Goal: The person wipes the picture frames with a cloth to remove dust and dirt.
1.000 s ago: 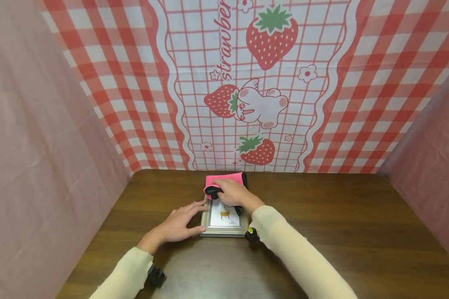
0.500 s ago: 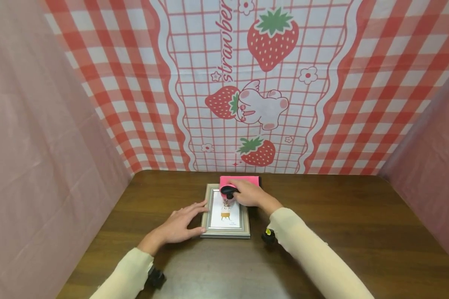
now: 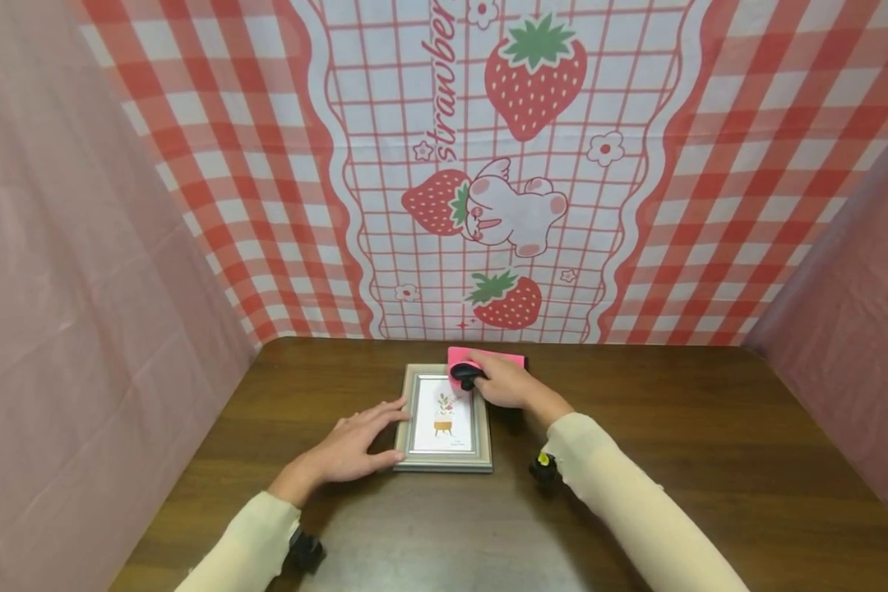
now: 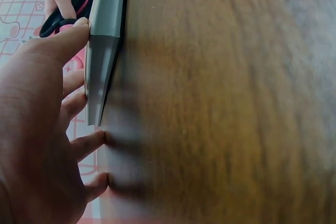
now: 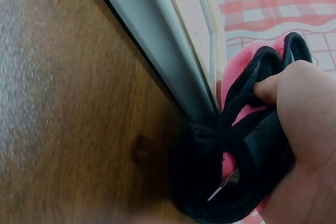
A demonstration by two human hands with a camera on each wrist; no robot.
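A picture frame [image 3: 444,464] with a silvery-beige border lies flat on the table, and a plant drawing shows inside it. My left hand [image 3: 351,444] touches its left edge, fingers spread and fairly straight. In the left wrist view, the thumb and some fingers of that hand [image 4: 42,87] meet the frame's side [image 4: 102,61], while the others touch the tabletop. A pink cloth with black edging [image 3: 488,355] is bunched in my right hand [image 3: 505,382] over the frame's top right corner. The right wrist view shows the cloth's black trim [image 5: 262,135] folded under the thumb.
The brown wooden table [image 3: 673,444] extends to both sides of the frame. Behind it hangs a red-and-white strawberry cloth [image 3: 518,197], close to the table's back edge. Pink drapes [image 3: 96,288] stand along the sides.
My right hand has moved right with the pink cloth, from across the upper part of the frame to its top right corner. More of the picture shows. My left hand stays on the left edge.
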